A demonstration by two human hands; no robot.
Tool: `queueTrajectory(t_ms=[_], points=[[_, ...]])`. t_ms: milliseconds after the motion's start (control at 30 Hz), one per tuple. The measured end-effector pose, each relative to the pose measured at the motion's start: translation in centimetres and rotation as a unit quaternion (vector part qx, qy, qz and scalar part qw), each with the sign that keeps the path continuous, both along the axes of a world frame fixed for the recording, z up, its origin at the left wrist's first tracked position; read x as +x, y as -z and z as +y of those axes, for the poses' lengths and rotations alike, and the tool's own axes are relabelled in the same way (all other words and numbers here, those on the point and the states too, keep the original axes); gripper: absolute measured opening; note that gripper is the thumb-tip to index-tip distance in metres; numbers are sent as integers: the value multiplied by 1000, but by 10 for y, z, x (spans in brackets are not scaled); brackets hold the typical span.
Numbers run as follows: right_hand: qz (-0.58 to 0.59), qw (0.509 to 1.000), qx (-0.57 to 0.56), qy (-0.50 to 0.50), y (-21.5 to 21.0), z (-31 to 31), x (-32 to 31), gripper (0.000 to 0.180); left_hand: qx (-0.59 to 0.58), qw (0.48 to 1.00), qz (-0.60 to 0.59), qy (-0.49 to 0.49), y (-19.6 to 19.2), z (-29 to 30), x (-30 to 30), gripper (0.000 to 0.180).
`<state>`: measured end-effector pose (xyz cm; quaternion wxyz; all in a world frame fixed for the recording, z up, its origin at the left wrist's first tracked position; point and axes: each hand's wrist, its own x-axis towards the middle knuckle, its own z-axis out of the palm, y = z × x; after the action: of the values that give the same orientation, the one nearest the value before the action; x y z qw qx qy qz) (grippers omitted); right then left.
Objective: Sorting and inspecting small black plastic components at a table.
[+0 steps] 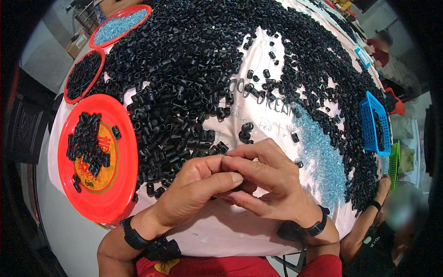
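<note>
A small black plastic piece (238,187), only partly visible, sits at the centre of my view, pinched where the two hands meet, low over the near edge of the white surface (258,120). My left hand (194,194) closes thumb and forefinger narrowly on it from the left; my right hand (267,184) folds over it from the right, its fingers (251,152) curled down and touching those of the left. How much of the piece each hand grips I cannot tell. Both wrists carry dark bands.

Just beyond the hands lies a broad heap of black plastic pieces (184,69), covering most of the surface and curving away along its far and right sides. To the right of the hands, a patch of small pale blue beads (318,157) lies on the cloth. To the left, a red plate (104,194) holds a small cluster of the black pieces. Farther back on the left, a second red plate (70,90) is filled with black pieces, and a third (138,9) with blue beads. At the right edge, a blue basket (368,124) stands among the pieces, with a green basket (393,161) just beyond it. Another person's hand (382,184) rests at the right rim of the surface.
</note>
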<state>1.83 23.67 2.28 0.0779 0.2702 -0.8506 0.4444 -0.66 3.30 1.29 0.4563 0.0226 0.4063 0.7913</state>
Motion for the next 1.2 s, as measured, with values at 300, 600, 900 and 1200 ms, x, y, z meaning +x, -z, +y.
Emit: queueTrajectory(t_ms=[300,600,900,1200], points=[[33,999,12,40,0,5,-4,42,22,999,-39,13,0,0,-1,36],[19,999,25,7,4,10,-6,41,-1,996,7,85,3,-1,-2,37],[25,998,-14,-47,17,15,-10,39,-14,996,-3,90,9,-6,-1,40],[23,998,-13,-50,18,12,-6,36,-4,998,-32,63,17,-10,6,39]])
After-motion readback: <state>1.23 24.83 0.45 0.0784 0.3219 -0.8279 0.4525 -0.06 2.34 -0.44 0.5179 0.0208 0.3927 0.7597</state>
